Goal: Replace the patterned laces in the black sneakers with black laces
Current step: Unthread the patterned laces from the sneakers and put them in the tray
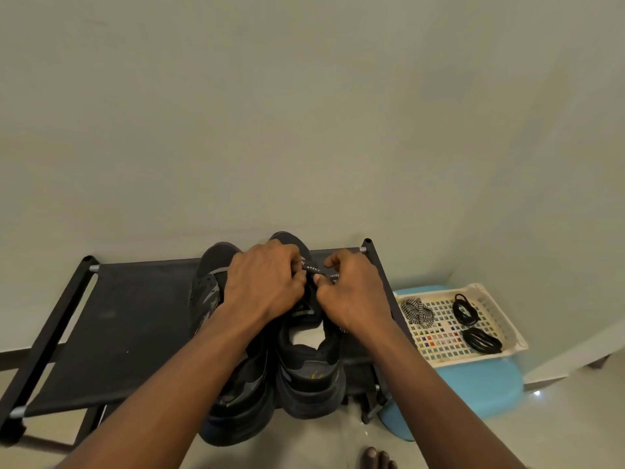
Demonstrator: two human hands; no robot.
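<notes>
Pale green wall is filling the upper view; glossy light floor is showing below. A black shoe rack with a fabric shelf is standing against the wall. Two black sneakers are sitting side by side on the shelf, toes to the wall and heels overhanging the near edge: left sneaker and right sneaker.

Both forearms are reaching in from the bottom edge and meeting over the right sneaker's front eyelets. The left hand is curling its fingers tight and pinching one end of the patterned lace. The right hand is gripping the same lace between thumb and bent fingers, just beside the left. A short black-and-white stretch of the lace is showing between the two hands, and the rest is lying hidden under them. The left sneaker's lacing is mostly covered by the left forearm, so I cannot tell its state.

To the right of the rack, a cream basket is resting on a blue stool. In it, a loose patterned lace is lying bunched at the left, and two coiled black laces are lying at the right, apart from it. Bare toes are showing at the bottom edge.
</notes>
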